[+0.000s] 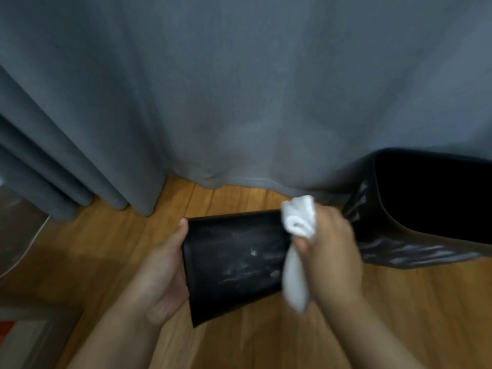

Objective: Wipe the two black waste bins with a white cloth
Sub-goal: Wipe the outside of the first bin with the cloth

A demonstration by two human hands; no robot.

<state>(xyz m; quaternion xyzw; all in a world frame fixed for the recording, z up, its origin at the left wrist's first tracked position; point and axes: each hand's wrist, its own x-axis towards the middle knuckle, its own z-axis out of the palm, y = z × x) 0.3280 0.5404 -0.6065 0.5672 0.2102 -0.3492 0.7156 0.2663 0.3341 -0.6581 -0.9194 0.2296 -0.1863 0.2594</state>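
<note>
A black waste bin (234,262) is held nearest the camera, above the wooden floor (106,249), one flat dusty face turned up. It is gripped along its left edge by the left hand (165,272), whose thumb is seen over the upper corner; the other fingers are hidden behind the bin. A white cloth (298,235) is bunched in the right hand (330,251), fingers curled round it, and is pressed against the right edge of the bin, with a tail of cloth hanging down.

Pale smears and streaks are seen across the middle of the upturned face, so this side is judged to be only partly wiped. Whether its other sides have been cleaned cannot be told.

The second black bin (415,211) is seen at the right, apparently lying on its side on the floor against a grey curtain (239,89), its opening turned towards the camera. It is touched by neither hand, and faint pale marks are visible on its ribbed wall, so it is judged to be left to wipe.
</note>
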